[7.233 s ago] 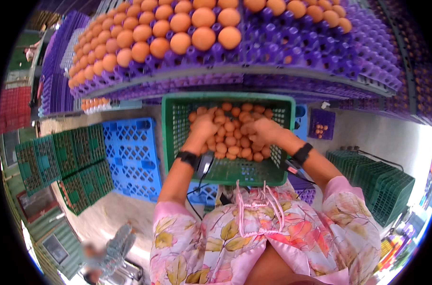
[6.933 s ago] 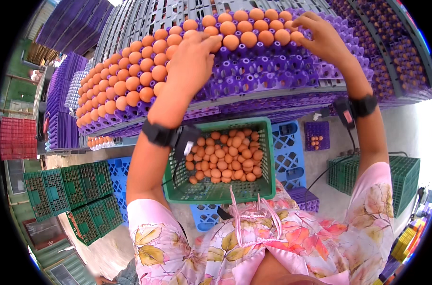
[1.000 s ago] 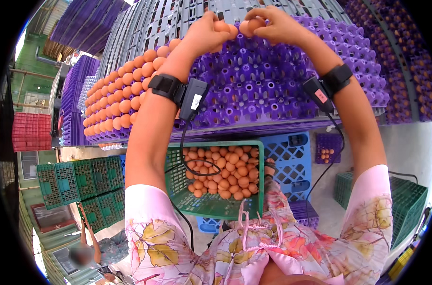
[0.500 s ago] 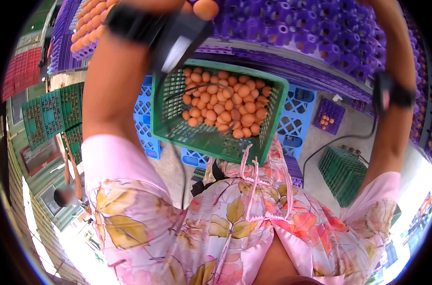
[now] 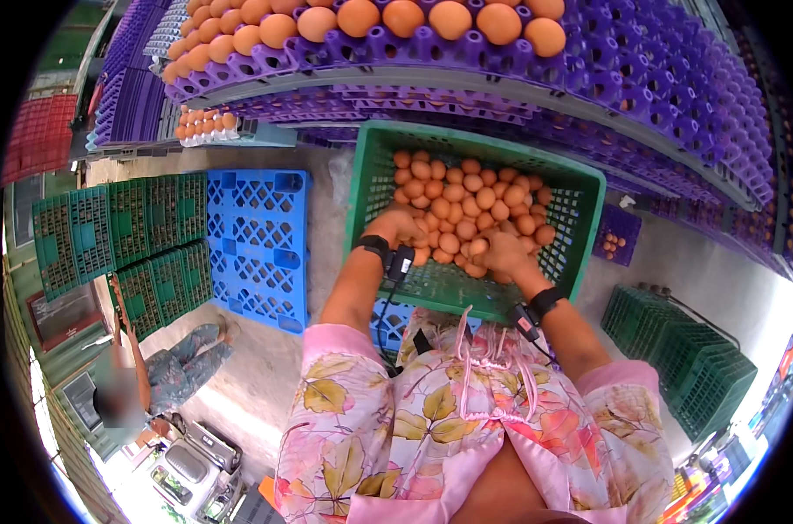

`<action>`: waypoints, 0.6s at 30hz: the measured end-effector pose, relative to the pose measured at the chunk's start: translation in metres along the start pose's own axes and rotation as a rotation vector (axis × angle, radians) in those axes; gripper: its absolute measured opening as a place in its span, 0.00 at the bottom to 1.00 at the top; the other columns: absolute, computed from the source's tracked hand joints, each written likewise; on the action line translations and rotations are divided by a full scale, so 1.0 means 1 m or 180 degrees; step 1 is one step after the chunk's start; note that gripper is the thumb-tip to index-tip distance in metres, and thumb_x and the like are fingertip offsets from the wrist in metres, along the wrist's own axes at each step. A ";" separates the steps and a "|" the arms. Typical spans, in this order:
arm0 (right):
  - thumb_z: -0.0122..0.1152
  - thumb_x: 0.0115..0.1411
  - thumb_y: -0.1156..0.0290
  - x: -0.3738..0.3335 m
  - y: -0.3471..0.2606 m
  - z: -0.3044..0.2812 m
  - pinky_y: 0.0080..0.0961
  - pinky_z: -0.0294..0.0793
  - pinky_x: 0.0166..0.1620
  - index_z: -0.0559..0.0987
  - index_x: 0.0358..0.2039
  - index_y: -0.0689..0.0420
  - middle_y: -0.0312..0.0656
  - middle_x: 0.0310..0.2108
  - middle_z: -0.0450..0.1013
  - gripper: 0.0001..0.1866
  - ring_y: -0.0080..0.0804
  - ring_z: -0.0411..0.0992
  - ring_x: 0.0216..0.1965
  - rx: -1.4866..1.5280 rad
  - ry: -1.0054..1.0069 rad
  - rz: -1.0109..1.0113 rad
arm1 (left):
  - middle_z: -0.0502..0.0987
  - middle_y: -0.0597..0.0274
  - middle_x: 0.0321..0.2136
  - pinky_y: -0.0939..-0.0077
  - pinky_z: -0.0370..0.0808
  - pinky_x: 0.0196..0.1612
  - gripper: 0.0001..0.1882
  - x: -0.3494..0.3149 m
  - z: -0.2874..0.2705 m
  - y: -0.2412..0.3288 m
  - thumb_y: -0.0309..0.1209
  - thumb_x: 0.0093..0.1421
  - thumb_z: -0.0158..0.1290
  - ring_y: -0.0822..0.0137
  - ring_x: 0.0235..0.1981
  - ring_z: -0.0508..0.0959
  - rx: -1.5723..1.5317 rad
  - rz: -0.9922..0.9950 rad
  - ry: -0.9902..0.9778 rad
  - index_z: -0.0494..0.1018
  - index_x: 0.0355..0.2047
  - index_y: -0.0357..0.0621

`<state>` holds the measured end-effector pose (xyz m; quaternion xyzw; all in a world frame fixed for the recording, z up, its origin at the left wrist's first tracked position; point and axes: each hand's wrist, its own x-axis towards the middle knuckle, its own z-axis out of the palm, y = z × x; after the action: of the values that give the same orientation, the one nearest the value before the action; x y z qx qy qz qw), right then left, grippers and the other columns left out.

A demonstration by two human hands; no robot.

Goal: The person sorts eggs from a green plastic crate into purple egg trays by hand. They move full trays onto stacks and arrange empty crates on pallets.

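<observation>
A green plastic crate (image 5: 588,236) in front of me holds many loose brown eggs (image 5: 470,188). Both my hands reach down into it, near its close side. My left hand (image 5: 396,227) curls its fingers round an egg (image 5: 420,237) at the left of the pile; its fingertips are partly hidden. To the right, my right hand (image 5: 508,253) is closed with an egg (image 5: 477,248) at its fingers. Beyond the crate, purple egg trays (image 5: 396,54) are stacked, the top ones bearing rows of brown eggs (image 5: 403,17) at left and bare cups at right.
Blue plastic pallets (image 5: 258,249) lie on the floor to the left, beside green crates (image 5: 152,218). More stacked green crates (image 5: 676,349) stand at right, near a purple tray with a few eggs (image 5: 619,236). Another person (image 5: 174,367) is at far left.
Both my hands have come down from the stacked trays into the crate, among the eggs. The view has shifted, with the crate now further right and the rows of eggs on the trays exposed.
</observation>
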<state>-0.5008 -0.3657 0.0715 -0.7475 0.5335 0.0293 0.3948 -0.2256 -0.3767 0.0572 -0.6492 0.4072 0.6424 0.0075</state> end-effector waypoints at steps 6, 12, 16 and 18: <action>0.66 0.52 0.64 -0.006 -0.047 -0.070 0.37 0.75 0.39 0.80 0.40 0.59 0.49 0.34 0.76 0.16 0.45 0.75 0.35 -0.0220 0.0231 -0.0756 | 0.81 0.56 0.37 0.72 0.77 0.37 0.20 -0.049 -0.036 0.036 0.38 0.55 0.61 0.66 0.33 0.80 0.1136 0.1771 0.0785 0.78 0.46 0.41; 0.65 0.50 0.78 -0.006 -0.168 -0.285 0.34 0.74 0.46 0.76 0.43 0.58 0.44 0.43 0.72 0.17 0.44 0.72 0.45 -0.0288 0.2451 -0.2135 | 0.78 0.53 0.39 0.66 0.76 0.41 0.17 -0.180 -0.153 0.169 0.26 0.54 0.58 0.57 0.38 0.78 0.1426 0.3415 0.3678 0.76 0.45 0.43; 0.60 0.53 0.76 0.055 -0.154 -0.324 0.39 0.73 0.45 0.75 0.40 0.56 0.44 0.41 0.72 0.12 0.46 0.71 0.43 -0.1536 0.2473 -0.2062 | 0.75 0.50 0.43 0.55 0.73 0.46 0.19 -0.164 -0.231 0.206 0.26 0.54 0.55 0.47 0.45 0.75 0.3077 0.3359 0.3948 0.74 0.47 0.47; 0.58 0.54 0.75 0.053 -0.150 -0.310 0.40 0.72 0.40 0.76 0.36 0.58 0.44 0.37 0.72 0.08 0.46 0.70 0.38 -0.1832 0.2446 -0.1912 | 0.75 0.51 0.44 0.53 0.73 0.45 0.18 -0.162 -0.236 0.217 0.27 0.55 0.54 0.46 0.44 0.75 0.3566 0.3013 0.3361 0.73 0.48 0.50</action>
<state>-0.4713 -0.5816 0.3434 -0.9009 0.3732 -0.2142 -0.0565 -0.1214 -0.5632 0.3458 -0.5254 0.8353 -0.0956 -0.1305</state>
